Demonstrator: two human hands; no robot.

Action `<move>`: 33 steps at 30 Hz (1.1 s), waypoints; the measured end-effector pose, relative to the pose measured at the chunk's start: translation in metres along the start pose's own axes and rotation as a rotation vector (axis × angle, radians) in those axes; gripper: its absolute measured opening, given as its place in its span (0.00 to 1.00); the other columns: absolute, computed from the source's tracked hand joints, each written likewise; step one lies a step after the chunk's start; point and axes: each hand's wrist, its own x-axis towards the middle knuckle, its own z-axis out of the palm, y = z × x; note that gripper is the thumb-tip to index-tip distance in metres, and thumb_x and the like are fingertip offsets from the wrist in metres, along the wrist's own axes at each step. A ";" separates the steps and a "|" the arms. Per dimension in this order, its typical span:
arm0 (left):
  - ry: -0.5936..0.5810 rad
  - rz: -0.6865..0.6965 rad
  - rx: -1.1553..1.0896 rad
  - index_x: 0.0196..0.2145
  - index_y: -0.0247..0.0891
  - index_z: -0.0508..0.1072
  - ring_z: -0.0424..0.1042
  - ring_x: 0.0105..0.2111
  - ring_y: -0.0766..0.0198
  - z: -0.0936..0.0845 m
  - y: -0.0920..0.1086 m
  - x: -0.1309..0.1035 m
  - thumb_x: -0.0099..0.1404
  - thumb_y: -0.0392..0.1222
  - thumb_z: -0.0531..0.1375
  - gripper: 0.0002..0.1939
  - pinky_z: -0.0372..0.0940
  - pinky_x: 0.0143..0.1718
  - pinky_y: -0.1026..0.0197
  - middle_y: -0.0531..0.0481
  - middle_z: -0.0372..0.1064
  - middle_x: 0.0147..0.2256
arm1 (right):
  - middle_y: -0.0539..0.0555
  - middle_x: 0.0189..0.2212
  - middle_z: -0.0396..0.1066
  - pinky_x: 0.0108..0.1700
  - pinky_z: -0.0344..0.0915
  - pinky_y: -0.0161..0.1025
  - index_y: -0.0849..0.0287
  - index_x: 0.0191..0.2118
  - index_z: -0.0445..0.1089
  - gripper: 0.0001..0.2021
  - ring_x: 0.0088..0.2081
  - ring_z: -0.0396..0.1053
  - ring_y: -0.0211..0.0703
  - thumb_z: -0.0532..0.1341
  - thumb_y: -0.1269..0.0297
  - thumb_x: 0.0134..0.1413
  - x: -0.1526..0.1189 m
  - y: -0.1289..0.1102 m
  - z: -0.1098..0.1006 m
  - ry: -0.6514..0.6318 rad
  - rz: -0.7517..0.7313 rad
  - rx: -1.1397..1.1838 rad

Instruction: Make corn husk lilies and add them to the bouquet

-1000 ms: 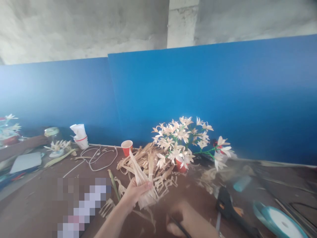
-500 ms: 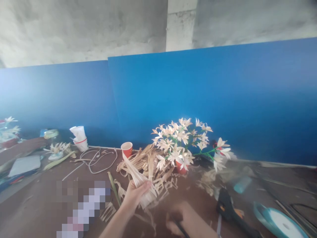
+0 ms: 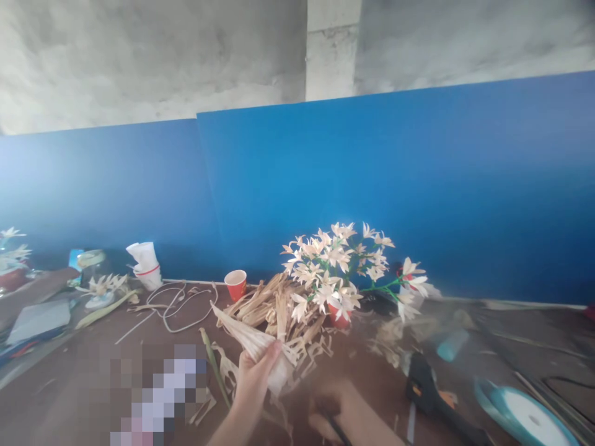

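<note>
My left hand (image 3: 256, 375) pinches a pale dried corn husk (image 3: 245, 333) between thumb and fingers. Its pointed end reaches up and to the left, while the wider part spreads below my thumb. To the right and lower, my right hand (image 3: 343, 406) is closed around a slim dark tool (image 3: 335, 427). Motion blur hides what kind of tool it is. The two hands are apart, and the tool does not touch the husk. Behind them lies a heap of dried husks (image 3: 260, 298), with cut husk scraps (image 3: 316, 354) in front of it.
White husk flowers (image 3: 332, 257) on green stems stand in a red cup (image 3: 339, 317). Another red cup (image 3: 236, 285) is behind the heap. To the right lie a black glue gun (image 3: 430, 393) and a ribbon spool (image 3: 530, 416). A white cable (image 3: 188, 325) and a co-worker's arm (image 3: 44, 288) are left.
The husk in my left hand has tipped down to the left and shows more of its width. My right hand keeps the tool in nearly the same place. A co-worker's arm at left has drawn back.
</note>
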 end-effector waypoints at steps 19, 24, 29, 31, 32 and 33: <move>0.093 0.000 -0.112 0.27 0.31 0.76 0.73 0.24 0.60 0.006 -0.014 -0.011 0.47 0.44 0.67 0.13 0.66 0.27 0.62 0.48 0.75 0.22 | 0.41 0.13 0.57 0.17 0.47 0.25 0.61 0.25 0.68 0.06 0.14 0.50 0.26 0.58 0.67 0.35 0.007 0.011 0.015 0.121 0.043 -0.021; 0.114 -0.010 -0.062 0.26 0.31 0.76 0.75 0.28 0.57 0.013 -0.007 -0.016 0.44 0.45 0.68 0.15 0.67 0.26 0.63 0.46 0.76 0.25 | 0.42 0.11 0.55 0.18 0.48 0.26 0.60 0.22 0.66 0.05 0.15 0.53 0.28 0.55 0.66 0.38 -0.001 0.001 0.010 0.038 0.046 -0.030; 0.094 0.003 -0.084 0.32 0.31 0.76 0.75 0.35 0.53 0.030 -0.008 -0.029 0.44 0.44 0.69 0.18 0.68 0.31 0.61 0.43 0.77 0.32 | 0.43 0.13 0.54 0.18 0.43 0.27 0.61 0.17 0.61 0.02 0.17 0.51 0.28 0.54 0.72 0.32 -0.016 0.003 0.004 0.132 -0.055 -0.090; 0.073 0.011 -0.078 0.34 0.31 0.76 0.75 0.35 0.53 0.034 -0.014 -0.032 0.46 0.44 0.68 0.18 0.68 0.33 0.60 0.44 0.76 0.30 | 0.43 0.12 0.52 0.19 0.43 0.28 0.61 0.16 0.61 0.03 0.17 0.50 0.29 0.54 0.73 0.33 -0.020 0.006 0.002 0.161 -0.057 -0.116; 0.068 0.002 -0.066 0.33 0.30 0.76 0.75 0.34 0.54 0.036 -0.017 -0.032 0.46 0.44 0.68 0.18 0.68 0.33 0.60 0.44 0.76 0.29 | 0.43 0.12 0.53 0.19 0.44 0.28 0.61 0.16 0.61 0.03 0.18 0.50 0.29 0.54 0.73 0.34 -0.023 0.007 0.002 0.179 -0.057 -0.132; 0.067 -0.017 -0.053 0.33 0.30 0.76 0.75 0.33 0.55 0.036 -0.020 -0.033 0.46 0.45 0.67 0.17 0.68 0.32 0.61 0.44 0.76 0.29 | 0.44 0.13 0.53 0.19 0.44 0.28 0.62 0.16 0.62 0.04 0.19 0.51 0.29 0.53 0.73 0.34 -0.025 0.007 0.001 0.192 -0.064 -0.149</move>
